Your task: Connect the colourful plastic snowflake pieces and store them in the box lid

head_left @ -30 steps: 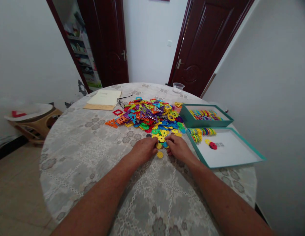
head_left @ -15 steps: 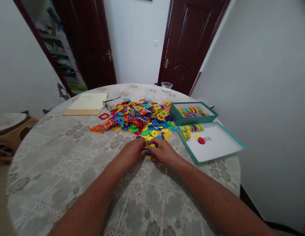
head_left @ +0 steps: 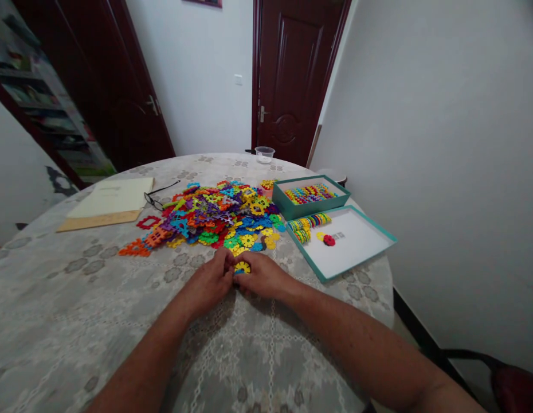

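Observation:
My left hand [head_left: 212, 280] and my right hand [head_left: 264, 276] meet just in front of the pile, fingers closed in a pinch. Between them is a yellow plastic snowflake disc [head_left: 243, 267], with a bit of blue plastic below it. The fingers partly cover both pieces, so I cannot tell whether they are joined. Right behind the hands spreads a pile of colourful plastic building pieces [head_left: 215, 209], with green, yellow and blue discs closest to my fingers.
To the right lies a white box lid [head_left: 356, 235] with rows of linked discs and a small red-and-yellow piece. Behind it stands a green box [head_left: 287, 207] holding more rows. Glasses [head_left: 155, 202], a paper folder [head_left: 114, 198] and a clear plastic tub [head_left: 265, 155] are on the tablecloth.
The view has swung to the right, so everything sits further left in the picture. My hands stay together, and more of the yellow disc shows between them.

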Action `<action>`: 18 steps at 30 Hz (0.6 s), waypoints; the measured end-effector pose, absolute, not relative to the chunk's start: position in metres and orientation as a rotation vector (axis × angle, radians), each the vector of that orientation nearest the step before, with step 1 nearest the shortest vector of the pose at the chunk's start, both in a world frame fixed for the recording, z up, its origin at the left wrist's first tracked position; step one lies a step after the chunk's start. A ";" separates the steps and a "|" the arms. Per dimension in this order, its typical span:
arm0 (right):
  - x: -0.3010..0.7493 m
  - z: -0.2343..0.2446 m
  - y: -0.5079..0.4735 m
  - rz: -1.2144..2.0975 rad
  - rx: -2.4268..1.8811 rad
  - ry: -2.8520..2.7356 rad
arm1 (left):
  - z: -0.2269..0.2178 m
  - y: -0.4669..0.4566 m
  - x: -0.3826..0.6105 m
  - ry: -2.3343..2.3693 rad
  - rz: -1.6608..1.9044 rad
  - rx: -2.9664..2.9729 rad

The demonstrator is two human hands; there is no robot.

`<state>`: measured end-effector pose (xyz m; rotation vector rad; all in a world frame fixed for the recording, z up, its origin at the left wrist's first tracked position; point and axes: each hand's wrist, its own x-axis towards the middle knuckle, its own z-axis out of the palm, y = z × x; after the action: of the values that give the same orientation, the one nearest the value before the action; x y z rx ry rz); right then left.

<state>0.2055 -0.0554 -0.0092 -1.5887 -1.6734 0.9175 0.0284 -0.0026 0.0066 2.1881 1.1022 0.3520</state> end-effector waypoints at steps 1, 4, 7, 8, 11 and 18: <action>0.205 -0.007 -0.056 0.862 -1.586 -1.725 | 0.008 -0.003 0.029 1.111 0.352 2.195; 0.207 0.002 -0.058 0.774 -1.573 -1.834 | 0.012 -0.003 0.029 1.132 0.330 2.218; 0.223 0.018 -0.063 0.632 -1.548 -1.910 | 0.016 -0.002 0.024 1.172 0.296 2.296; 0.233 0.024 -0.064 0.516 -1.556 -1.906 | 0.017 -0.002 0.022 1.193 0.286 2.330; 0.276 0.039 -0.067 0.118 -1.655 -1.809 | 0.018 0.000 0.015 1.237 0.275 2.419; 0.371 0.030 -0.069 -0.337 -2.305 -1.602 | 0.015 -0.001 0.009 1.312 0.194 2.484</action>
<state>0.3712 -0.0691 0.0298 -2.3055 -1.6016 -0.3370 0.0091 -0.0006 0.0150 2.4842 1.3125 0.1935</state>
